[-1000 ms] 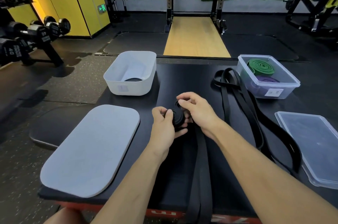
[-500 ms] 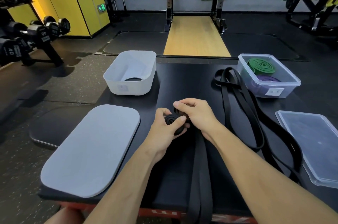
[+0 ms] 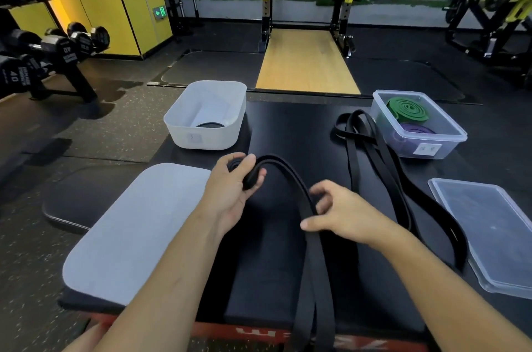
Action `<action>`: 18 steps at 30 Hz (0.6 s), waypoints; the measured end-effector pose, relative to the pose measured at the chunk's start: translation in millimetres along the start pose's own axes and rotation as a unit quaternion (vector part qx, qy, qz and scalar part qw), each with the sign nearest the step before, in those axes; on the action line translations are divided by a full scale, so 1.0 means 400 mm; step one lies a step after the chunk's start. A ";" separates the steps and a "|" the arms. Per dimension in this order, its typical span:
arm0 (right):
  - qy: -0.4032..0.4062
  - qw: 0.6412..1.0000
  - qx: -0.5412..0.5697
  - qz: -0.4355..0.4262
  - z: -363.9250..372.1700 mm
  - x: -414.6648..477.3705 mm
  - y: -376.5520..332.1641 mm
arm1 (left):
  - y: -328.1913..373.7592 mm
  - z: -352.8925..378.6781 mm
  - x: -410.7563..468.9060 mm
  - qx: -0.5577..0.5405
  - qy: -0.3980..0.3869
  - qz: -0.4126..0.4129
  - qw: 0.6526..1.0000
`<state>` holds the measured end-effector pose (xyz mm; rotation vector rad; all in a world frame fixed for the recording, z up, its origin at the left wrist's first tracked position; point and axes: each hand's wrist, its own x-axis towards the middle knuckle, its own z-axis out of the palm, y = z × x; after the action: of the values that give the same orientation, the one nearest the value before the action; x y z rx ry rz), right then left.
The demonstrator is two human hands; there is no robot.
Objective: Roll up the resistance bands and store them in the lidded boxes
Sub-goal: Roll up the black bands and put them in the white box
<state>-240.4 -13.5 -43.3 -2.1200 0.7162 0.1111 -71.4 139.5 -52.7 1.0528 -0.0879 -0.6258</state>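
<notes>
So the left hand (image 3: 233,190) is gripping the rolled-up end of the black band (image 3: 288,167), thumb on top and fingers curled round the little coil, lifted a bit over the worktop (image 3: 288,127); from there the band arches over to the right hand (image 3: 342,213), which has its thumb and curled fingers closed around the doubled strap; the two hands are apart, and the rest of the strap runs down off the near edge of the worktop.

A second black band (image 3: 371,147) lies loose and unrolled to the right of that, its far loop just beside the clear box (image 3: 431,141); that box is open and has a green roll (image 3: 408,108) and a purple roll (image 3: 417,129) in it; its clear lid (image 3: 489,233) lies flat near the right edge.

On the far left there's the white box (image 3: 201,138), also open, with a black roll (image 3: 208,125) at the bottom; the grey lid (image 3: 129,225) lies flat in front of it, near the left forearm.
</notes>
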 end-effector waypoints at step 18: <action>0.034 0.999 0.004 0.031 -0.027 0.051 -0.086 | -0.012 -0.013 -0.022 0.017 -0.015 -0.048 0.999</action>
<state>-207.1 -15.3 -18.8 -2.1029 0.8218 0.0712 -79.0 146.5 -57.3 1.0862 -0.0755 -0.7289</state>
